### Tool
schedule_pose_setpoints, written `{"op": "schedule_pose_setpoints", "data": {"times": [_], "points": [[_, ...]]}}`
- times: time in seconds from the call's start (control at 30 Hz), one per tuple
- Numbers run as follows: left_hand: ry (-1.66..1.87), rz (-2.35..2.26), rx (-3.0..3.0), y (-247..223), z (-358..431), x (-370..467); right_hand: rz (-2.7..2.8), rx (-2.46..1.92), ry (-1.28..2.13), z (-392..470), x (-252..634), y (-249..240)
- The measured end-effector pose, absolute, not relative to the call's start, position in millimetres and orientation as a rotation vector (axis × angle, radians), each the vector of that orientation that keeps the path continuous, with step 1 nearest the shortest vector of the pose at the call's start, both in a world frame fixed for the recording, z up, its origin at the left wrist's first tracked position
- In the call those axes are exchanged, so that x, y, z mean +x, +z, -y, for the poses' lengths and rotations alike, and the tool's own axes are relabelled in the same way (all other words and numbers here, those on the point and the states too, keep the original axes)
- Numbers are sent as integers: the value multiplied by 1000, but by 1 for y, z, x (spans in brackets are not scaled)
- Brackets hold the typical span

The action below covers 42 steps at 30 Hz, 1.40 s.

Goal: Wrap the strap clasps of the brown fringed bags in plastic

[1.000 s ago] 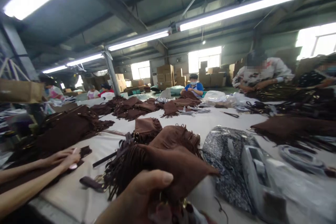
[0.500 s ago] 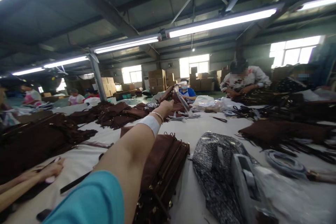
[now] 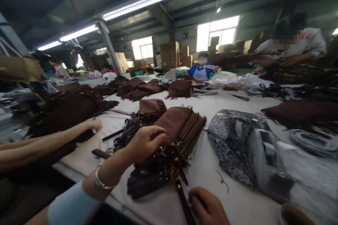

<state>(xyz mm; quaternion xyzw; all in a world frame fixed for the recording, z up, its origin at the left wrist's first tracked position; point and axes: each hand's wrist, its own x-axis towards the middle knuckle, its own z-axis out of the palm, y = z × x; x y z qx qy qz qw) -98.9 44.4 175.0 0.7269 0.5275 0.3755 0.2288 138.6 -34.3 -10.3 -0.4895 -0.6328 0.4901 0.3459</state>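
My left hand (image 3: pixel 148 143), with a silver bangle at the wrist, is over the near end of a stack of brown zippered bags (image 3: pixel 175 121). Its fingers are bent, the thumb is apart from them, and nothing shows in its grasp. Dark tassels (image 3: pixel 148 179) and gold metal clips hang out of the stack below it. At the bottom edge my right hand (image 3: pixel 208 206) is curled, close to the right of a dark strap (image 3: pixel 184 200). Its palm is hidden. A smaller fringed brown piece (image 3: pixel 151 107) lies behind the stack.
A tape dispenser (image 3: pixel 266 161) stands on a black-and-white patterned piece (image 3: pixel 229 140) to the right, beside clear plastic (image 3: pixel 311 179). A co-worker's hand (image 3: pixel 93 125) reaches in from the left, near a brown pile (image 3: pixel 71 109). More brown bags (image 3: pixel 142 88) lie farther back.
My left hand has drawn back from a far brown bag to the near stack. My right hand has come into view at the bottom. The view has turned left and down.
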Motion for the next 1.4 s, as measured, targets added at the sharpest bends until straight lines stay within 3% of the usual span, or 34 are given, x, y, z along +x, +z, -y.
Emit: {"op": "schedule_pose_setpoints", "data": {"times": [0.13, 0.3, 0.5, 0.73, 0.83, 0.97, 1.2, 1.4], "points": [[1043, -1521, 1464, 132, 3, -132, 1515, -1284, 1242, 33, 137, -2], [980, -1338, 1177, 87, 32, -110, 1535, -1391, 718, 7, 121, 41], [968, -1109, 1138, 88, 26, -77, 2034, -1441, 257, -10, 93, 84], [989, -862, 569, 100, 8, -79, 2137, -1217, -15, 27, 79, 106], [1068, -769, 401, 104, 4, -74, 2161, -1100, 71, 38, 72, 100], [1030, -794, 457, 98, 11, -76, 1955, -1231, 429, 35, 85, 90], [1431, -1409, 1017, 64, 27, -103, 1547, -1352, 845, 21, 111, 91], [1181, -1477, 1510, 77, 27, -91, 1452, -1254, 1005, 22, 104, 87]]}}
